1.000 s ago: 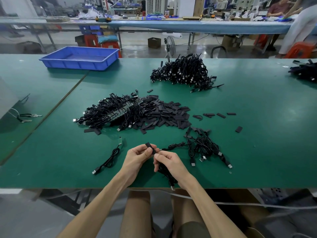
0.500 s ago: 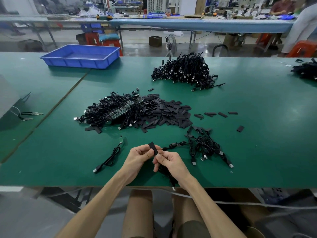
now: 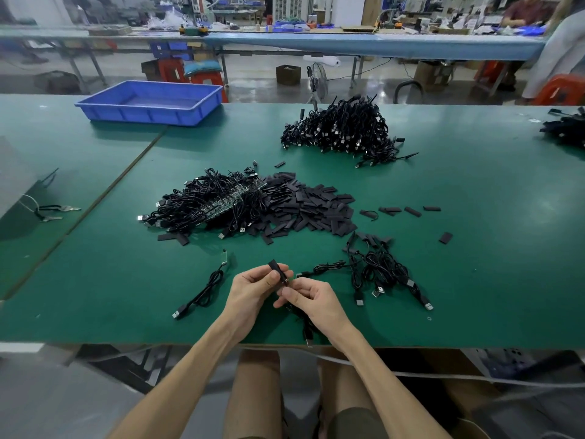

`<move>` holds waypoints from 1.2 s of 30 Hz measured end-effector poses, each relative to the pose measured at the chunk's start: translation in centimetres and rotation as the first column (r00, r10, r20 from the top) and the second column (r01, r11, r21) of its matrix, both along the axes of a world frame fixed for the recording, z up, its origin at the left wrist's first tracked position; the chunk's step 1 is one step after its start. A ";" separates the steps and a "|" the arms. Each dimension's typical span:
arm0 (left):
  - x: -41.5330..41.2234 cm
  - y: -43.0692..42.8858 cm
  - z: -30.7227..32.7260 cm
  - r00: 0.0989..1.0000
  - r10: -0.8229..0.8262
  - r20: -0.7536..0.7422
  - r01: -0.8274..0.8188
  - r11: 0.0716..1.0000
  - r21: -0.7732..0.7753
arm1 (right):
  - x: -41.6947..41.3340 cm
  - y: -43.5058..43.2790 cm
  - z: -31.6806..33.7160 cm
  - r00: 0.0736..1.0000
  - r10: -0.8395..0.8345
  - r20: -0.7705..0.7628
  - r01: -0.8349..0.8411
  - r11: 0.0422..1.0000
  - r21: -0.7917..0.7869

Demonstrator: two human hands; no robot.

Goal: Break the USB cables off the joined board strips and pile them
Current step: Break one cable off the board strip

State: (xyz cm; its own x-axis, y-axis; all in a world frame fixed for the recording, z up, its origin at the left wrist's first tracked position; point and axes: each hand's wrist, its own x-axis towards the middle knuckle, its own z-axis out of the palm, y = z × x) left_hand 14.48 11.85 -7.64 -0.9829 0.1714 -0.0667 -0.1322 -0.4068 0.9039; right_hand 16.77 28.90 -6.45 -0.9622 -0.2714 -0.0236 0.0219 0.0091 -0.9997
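Observation:
My left hand (image 3: 253, 288) pinches a short black sleeve piece (image 3: 276, 269) at the near middle of the green table (image 3: 474, 280). My right hand (image 3: 311, 299) pinches the black USB cable (image 3: 306, 327) just below that piece; the cable hangs under my palm toward the table edge. A heap of cables joined on green board strips (image 3: 218, 202) lies ahead to the left. A small pile of loose cables (image 3: 383, 274) sits right of my hands. A single cable (image 3: 202, 293) lies to the left.
A spread of black flat pieces (image 3: 310, 210) lies beside the strip heap. A big cable pile (image 3: 342, 131) stands farther back. A blue tray (image 3: 148, 103) is at the back left. More cables (image 3: 563, 131) lie at the far right edge.
Both hands stay at the same spot; the black piece between my fingers has tilted slightly and my fingers have shifted their hold on it.

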 end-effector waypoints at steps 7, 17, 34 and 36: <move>0.1 0.2 0.3 0.996 -0.043 -0.078 0.033 0.991 -0.126 | 0.0 0.0 -0.4 0.999 -0.033 -0.017 0.033 0.999 0.043; 0.4 0.4 0.7 0.989 -0.064 -0.137 0.034 0.977 -0.209 | -0.1 0.0 -0.6 0.999 -0.051 -0.017 0.051 0.998 0.028; 0.4 0.2 0.5 0.997 -0.064 -0.043 0.055 0.981 -0.184 | 0.1 -0.2 -0.5 0.995 -0.095 -0.030 0.096 0.995 0.029; 0.3 0.4 0.5 0.999 -0.030 -0.039 0.021 0.979 -0.204 | 0.2 -0.2 -0.5 0.995 -0.089 -0.044 0.092 0.994 0.063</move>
State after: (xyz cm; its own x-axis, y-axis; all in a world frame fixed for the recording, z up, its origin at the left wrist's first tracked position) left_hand 14.82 12.28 -7.10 -0.9810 0.1835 -0.0623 -0.1012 -0.2109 0.9723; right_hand 16.96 28.68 -6.97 -0.9832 -0.1825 0.0022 -0.0160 0.0739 -0.9971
